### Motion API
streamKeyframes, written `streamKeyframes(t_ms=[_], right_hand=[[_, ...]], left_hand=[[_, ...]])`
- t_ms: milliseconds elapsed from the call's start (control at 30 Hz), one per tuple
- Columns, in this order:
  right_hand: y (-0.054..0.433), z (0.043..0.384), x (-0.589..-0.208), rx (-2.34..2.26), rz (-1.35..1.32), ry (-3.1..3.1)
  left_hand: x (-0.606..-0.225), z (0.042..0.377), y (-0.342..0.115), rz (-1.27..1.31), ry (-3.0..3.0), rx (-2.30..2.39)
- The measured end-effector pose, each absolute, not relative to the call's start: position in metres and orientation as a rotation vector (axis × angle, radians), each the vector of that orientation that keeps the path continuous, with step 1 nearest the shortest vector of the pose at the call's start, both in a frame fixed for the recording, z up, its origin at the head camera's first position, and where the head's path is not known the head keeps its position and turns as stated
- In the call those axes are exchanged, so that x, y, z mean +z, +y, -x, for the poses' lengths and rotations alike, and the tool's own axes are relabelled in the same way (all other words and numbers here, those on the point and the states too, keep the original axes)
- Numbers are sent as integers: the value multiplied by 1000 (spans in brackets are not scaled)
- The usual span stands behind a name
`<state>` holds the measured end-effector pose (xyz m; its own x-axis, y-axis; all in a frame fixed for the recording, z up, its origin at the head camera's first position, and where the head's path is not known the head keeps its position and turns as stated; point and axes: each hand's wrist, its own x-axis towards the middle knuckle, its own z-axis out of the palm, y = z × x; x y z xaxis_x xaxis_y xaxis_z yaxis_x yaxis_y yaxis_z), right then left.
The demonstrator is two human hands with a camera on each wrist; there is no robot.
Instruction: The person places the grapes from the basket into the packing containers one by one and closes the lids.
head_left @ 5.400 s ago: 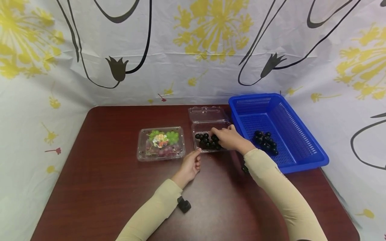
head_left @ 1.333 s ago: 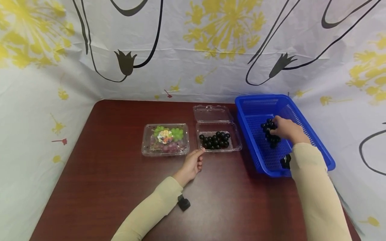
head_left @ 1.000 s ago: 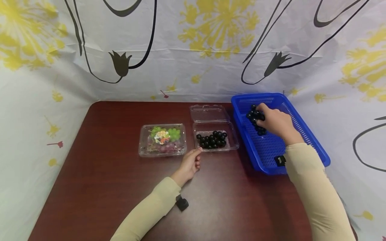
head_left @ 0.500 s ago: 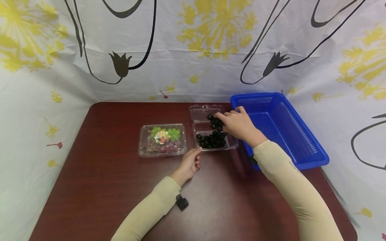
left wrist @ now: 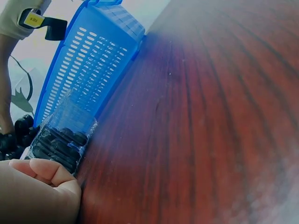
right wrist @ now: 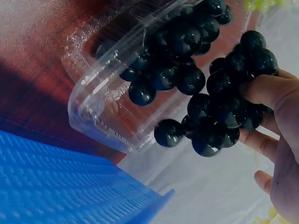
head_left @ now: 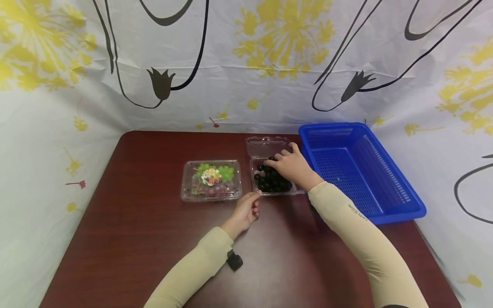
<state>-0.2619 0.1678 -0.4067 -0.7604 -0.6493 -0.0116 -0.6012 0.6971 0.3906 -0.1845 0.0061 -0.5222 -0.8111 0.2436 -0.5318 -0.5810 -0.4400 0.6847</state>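
My right hand (head_left: pixel 294 167) holds a bunch of black grapes (right wrist: pixel 219 107) over the open clear plastic clamshell box (head_left: pixel 298 190). In the right wrist view the thumb and fingers grip the bunch from one side, and its lowest grapes hang free. More black grapes (head_left: pixel 267 185) lie in the box, close beneath that bunch. My left hand (head_left: pixel 243 212) pinches the near left edge of the box between thumb and curled forefinger. In the left wrist view the left hand (left wrist: pixel 42 191) sits right at the box's edge. Behind the box its lid (head_left: pixel 263 147) lies folded back.
A blue plastic basket (head_left: pixel 346 171) stands right beside the box. To the left is a closed clear clamshell box (head_left: pixel 188 188) with green and reddish grapes and a round fruit label. A patterned white sheet (head_left: pixel 215 85) hangs behind the dark red table (head_left: pixel 146 239).
My right hand has picked the bunch of black grapes out of the blue basket, carried it left and lowered it over the clamshell box. The left hand has stayed at the box's edge.
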Motion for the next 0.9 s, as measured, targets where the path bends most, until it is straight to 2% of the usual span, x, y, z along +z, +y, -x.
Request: streamKeyframes(t_ms=[267,633,900], right_hand=[[163,267,-415,-469,-965,-2830],[177,267,-402,-339,-755,-3015],[184,267,-415,-284,-693,-3095]], left_hand=[[-523,185,6,485,1268,2264],[-523,184,6,444,1299,2301],[-526,186,5,486,1264,2271]])
